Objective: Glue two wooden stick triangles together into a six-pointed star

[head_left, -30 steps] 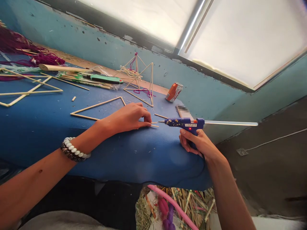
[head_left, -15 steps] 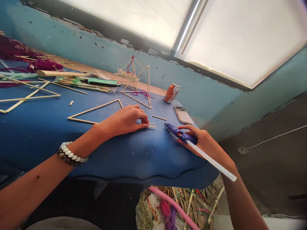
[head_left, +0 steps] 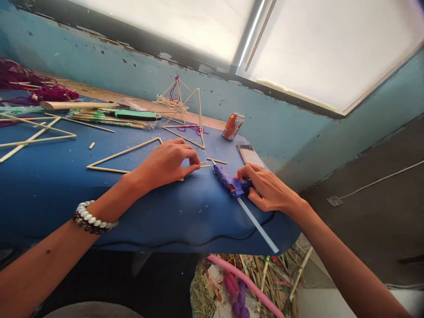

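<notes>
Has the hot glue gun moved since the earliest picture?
Yes: judged against the soda can, the hot glue gun has swung, its rear end moving left and lower in view.

Toward the far right we see an orange-and-silver can (head_left: 233, 126), a phone (head_left: 252, 157) lying just nearer, a bright window (head_left: 314, 53) behind, and a long pink tube (head_left: 247, 281) at the near side.

One glue gun (head_left: 227, 180), one can (head_left: 233, 126), two hands (head_left: 174, 160) (head_left: 269, 187) show.
</notes>
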`<state>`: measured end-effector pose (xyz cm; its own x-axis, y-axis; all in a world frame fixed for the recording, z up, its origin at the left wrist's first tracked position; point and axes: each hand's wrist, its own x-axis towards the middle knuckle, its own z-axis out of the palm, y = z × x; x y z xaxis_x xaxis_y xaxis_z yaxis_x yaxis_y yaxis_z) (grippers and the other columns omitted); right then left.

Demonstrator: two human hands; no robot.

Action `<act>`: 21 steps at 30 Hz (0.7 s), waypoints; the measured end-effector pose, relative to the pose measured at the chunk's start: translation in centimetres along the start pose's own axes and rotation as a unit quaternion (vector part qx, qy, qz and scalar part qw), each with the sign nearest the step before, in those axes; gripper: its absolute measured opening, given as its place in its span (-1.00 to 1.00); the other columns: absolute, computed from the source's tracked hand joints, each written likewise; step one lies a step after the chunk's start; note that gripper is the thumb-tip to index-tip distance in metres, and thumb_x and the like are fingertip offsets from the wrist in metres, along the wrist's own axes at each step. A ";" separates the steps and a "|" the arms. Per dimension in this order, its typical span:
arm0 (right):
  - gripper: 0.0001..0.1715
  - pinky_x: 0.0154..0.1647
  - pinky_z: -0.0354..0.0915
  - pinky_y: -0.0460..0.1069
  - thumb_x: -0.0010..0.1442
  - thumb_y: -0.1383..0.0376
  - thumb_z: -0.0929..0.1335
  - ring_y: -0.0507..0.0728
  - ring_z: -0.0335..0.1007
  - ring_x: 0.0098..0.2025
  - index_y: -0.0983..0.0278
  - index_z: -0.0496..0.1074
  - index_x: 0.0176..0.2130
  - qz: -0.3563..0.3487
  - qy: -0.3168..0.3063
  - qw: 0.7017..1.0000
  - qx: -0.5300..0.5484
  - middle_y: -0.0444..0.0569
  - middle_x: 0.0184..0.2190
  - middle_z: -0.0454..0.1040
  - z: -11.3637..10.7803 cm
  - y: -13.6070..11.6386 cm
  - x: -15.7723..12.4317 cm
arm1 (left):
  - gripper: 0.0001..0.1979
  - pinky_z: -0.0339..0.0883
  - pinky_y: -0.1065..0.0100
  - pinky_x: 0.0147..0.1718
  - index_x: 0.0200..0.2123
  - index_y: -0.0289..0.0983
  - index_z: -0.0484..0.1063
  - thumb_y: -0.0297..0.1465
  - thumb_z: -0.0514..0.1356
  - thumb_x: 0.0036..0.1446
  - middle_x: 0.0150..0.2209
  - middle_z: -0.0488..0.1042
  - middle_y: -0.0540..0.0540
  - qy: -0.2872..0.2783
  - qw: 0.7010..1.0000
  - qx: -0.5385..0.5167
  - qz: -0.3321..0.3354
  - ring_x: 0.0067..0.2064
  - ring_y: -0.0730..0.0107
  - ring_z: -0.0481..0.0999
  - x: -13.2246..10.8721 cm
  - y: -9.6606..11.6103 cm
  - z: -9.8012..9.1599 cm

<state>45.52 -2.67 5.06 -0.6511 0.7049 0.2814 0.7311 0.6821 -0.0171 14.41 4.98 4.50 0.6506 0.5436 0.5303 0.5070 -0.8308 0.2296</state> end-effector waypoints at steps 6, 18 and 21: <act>-0.82 -0.23 0.26 0.03 0.22 0.37 0.26 0.11 0.31 -0.35 0.25 0.46 -0.23 0.092 0.082 0.988 0.089 -0.08 -0.40 0.40 -0.1 2.6 4.1 | -0.85 0.32 0.19 -0.03 -0.28 -0.21 0.58 -0.30 0.24 0.28 -0.25 0.61 -0.04 0.041 0.999 0.017 -0.016 -0.11 0.21 0.48 0.0 0.0 -0.1; -0.85 -0.25 0.28 -0.04 0.26 0.33 0.38 0.06 0.42 -0.29 0.28 0.60 -0.27 0.186 -0.015 0.976 0.109 -0.05 -0.32 0.56 1.4 4.1 7.4 | -0.83 0.35 0.18 -0.01 -0.26 -0.23 0.53 -0.29 0.19 0.32 -0.20 0.61 -0.08 0.080 0.997 0.020 -0.012 -0.07 0.21 0.49 -0.3 0.1 -0.3; -0.81 -0.27 0.27 -0.02 0.29 0.31 0.37 0.07 0.42 -0.30 0.33 0.59 -0.29 0.228 0.001 0.972 0.059 0.01 -0.30 0.58 -1.7 4.4 5.0 | -0.82 0.35 0.18 -0.02 -0.27 -0.22 0.53 -0.27 0.18 0.33 -0.19 0.62 -0.08 0.091 0.995 0.024 -0.018 -0.08 0.21 0.49 -0.2 0.1 -0.3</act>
<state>45.82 3.55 8.02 -0.2652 0.9385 0.2211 0.9148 0.3173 -0.2498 14.18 4.72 4.61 0.5204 0.5396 0.6619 0.5583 -0.8015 0.2144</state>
